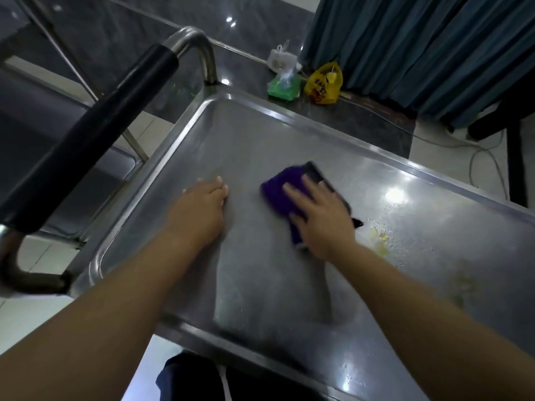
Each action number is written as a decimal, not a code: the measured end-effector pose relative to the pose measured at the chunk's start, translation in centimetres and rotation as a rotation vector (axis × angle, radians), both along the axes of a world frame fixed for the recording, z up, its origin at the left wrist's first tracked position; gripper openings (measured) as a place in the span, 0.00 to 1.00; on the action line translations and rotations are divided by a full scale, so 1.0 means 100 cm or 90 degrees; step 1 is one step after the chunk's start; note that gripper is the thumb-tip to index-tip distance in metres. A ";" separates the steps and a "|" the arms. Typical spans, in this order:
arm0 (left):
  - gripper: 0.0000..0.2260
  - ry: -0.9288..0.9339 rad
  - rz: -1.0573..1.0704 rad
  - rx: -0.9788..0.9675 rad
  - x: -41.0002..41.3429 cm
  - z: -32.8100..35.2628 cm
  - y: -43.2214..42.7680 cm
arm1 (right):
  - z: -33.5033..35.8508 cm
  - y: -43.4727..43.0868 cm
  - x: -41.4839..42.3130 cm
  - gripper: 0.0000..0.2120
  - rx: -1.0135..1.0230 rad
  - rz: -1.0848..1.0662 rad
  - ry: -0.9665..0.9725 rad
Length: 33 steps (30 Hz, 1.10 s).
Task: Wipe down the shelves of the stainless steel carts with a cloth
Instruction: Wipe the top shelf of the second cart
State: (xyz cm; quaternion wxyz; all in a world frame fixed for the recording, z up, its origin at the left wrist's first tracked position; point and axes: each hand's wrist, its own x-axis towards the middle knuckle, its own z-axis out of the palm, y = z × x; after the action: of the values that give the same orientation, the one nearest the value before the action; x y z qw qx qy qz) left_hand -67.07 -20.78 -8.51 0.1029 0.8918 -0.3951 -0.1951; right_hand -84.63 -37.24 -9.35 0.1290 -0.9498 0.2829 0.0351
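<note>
On the top shelf (246, 134) of a steel cart, seen from above, two bare forearms reach in from the near edge. The right hand (321, 218) lies flat, fingers spread, on a purple cloth (278, 195) near the middle of the shelf. It presses down on the cloth and does not grip it. The cloth's far edge is blurred. The left hand (199, 209) rests open and flat on bare metal just beside the cloth, fingers together, holding nothing. It is probably steadying the cart.

The step in hand appears to be wiping this top shelf. Even palm weight should stop the cloth bunching, and overlapping strokes should leave no gaps. A yellowish smear (379, 241) and wet speckles lie just right of the right hand and look uncleaned, so the strokes likely need to go that way.

A raised rim (318, 123) runs round the shelf, with rounded corners. Dirt may sit in its crease, so the cloth should trace along it. A handle (95, 131) with a black grip arches over the left end and limits sweeps that way. Rightward, the shelf runs out of view with open room. Beyond the far rim, a yellow bag (322, 85) and a green bag (283, 86) sit on the floor, well apart from the cart.
</note>
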 end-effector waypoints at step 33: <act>0.17 -0.049 0.036 0.011 -0.012 0.004 -0.030 | -0.002 -0.115 0.058 0.26 0.014 -0.226 -0.001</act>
State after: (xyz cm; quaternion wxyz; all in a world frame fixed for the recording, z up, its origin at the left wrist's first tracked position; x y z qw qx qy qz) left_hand -68.27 -23.74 -8.07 0.0856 0.9103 -0.3716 -0.1609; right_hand -78.84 -48.73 -9.52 0.1434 -0.8835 0.4457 0.0140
